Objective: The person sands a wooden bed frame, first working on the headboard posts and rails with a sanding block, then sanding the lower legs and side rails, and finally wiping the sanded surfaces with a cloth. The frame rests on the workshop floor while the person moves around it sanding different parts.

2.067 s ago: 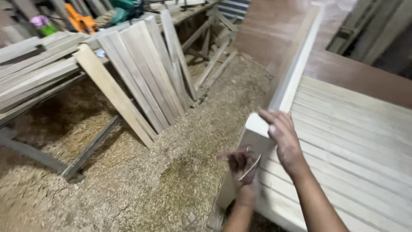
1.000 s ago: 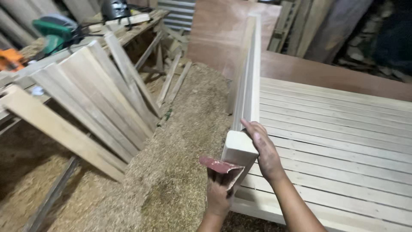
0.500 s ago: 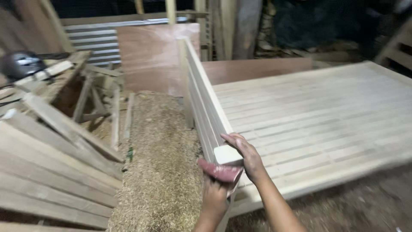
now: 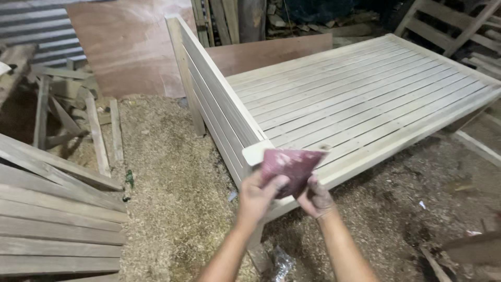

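A reddish-brown sheet of sandpaper (image 4: 288,166) is held up in front of me by both hands. My left hand (image 4: 257,196) pinches its left lower edge with the thumb lying across the sheet. My right hand (image 4: 317,198) grips its right lower corner. Just behind the sheet is the near corner post (image 4: 254,153) of a pale wooden slatted bed frame (image 4: 365,91), whose headboard rail (image 4: 214,94) runs away from me to the upper left.
Sawdust (image 4: 167,177) covers the floor. Stacked planks (image 4: 52,209) lie at the left, loose boards (image 4: 96,133) behind them. A brown plywood sheet (image 4: 125,42) leans at the back. Crumpled plastic (image 4: 282,263) lies by the bed leg, timber scraps (image 4: 469,250) at the right.
My right hand has left the top of the corner post and joined my left on the sandpaper, which is now lifted and spread between both hands. The view has swung right.
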`<state>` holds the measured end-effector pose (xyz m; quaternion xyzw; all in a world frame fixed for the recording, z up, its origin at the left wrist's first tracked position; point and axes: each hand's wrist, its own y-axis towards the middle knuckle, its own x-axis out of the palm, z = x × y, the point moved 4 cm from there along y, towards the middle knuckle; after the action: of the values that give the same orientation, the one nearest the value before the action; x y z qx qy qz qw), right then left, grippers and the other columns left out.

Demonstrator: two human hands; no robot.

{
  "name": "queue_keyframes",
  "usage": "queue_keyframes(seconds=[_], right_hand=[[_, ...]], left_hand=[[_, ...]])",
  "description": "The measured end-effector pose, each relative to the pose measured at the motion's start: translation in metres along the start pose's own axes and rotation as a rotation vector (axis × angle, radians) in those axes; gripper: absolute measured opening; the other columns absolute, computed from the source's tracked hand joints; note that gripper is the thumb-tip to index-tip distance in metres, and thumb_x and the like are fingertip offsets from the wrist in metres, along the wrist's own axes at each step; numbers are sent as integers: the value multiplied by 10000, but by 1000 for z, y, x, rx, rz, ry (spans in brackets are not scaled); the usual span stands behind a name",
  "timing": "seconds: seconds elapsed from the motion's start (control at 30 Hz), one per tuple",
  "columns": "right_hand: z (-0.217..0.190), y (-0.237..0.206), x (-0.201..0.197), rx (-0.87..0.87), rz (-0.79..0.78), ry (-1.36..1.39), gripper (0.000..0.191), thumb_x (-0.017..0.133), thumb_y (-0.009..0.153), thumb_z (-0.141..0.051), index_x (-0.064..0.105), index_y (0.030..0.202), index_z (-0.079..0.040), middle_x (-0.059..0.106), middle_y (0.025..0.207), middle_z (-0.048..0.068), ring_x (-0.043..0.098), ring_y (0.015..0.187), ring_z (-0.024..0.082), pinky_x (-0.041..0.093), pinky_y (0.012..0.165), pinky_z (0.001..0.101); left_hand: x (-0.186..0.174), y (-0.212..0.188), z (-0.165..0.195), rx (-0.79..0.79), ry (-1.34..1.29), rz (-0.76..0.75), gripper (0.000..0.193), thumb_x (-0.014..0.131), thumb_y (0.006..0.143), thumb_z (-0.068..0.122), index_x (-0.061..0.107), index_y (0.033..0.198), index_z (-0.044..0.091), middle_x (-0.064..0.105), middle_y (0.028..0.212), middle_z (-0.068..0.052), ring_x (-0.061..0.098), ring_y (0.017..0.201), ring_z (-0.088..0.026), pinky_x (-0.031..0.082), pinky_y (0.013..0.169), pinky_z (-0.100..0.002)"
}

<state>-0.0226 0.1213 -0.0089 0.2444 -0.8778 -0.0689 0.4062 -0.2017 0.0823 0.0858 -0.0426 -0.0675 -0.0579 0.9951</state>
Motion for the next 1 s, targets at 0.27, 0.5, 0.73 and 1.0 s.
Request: queue_keyframes(seconds=[0.27,0.5,0.73,1.0], right_hand=[[51,-71,20,80,306,92,1318,901,504,-635,318,1508,-10,482,1484,183,475,1391,317,417,1184,479],[110,-88,90,-284,416,-249,1249,883,639,-524,195,1583,-82,417,1535,109,385,1431,244,267,1200,394],[132,-61,33,-438,1205,-125,428,512,1098,-350,542,1411,-61,638,1088,31,557,845,125,411,605,293],[89,47,35,-132,1281,-988,546,392,1056,-444,492,1383,-19,565,1227,177,562,1085,243,521,843,353]], left_hand=[[-4,8,-49,-194,-335,-97,516,823,749,244,643,1195,58,753,1102,-126,750,971,-196,646,876,-381],[-25,3,-86,-119,-66,-9,460,798,806,323,702,1150,32,788,1054,-148,763,914,-222,624,849,-336],[-43,10,-37,225,408,-159,413,735,887,343,666,1164,46,766,994,-131,727,894,-222,594,794,-371],[-82,106,15,623,472,-231,429,496,1039,322,647,1334,50,655,1352,-163,567,1294,-290,444,1082,-442]])
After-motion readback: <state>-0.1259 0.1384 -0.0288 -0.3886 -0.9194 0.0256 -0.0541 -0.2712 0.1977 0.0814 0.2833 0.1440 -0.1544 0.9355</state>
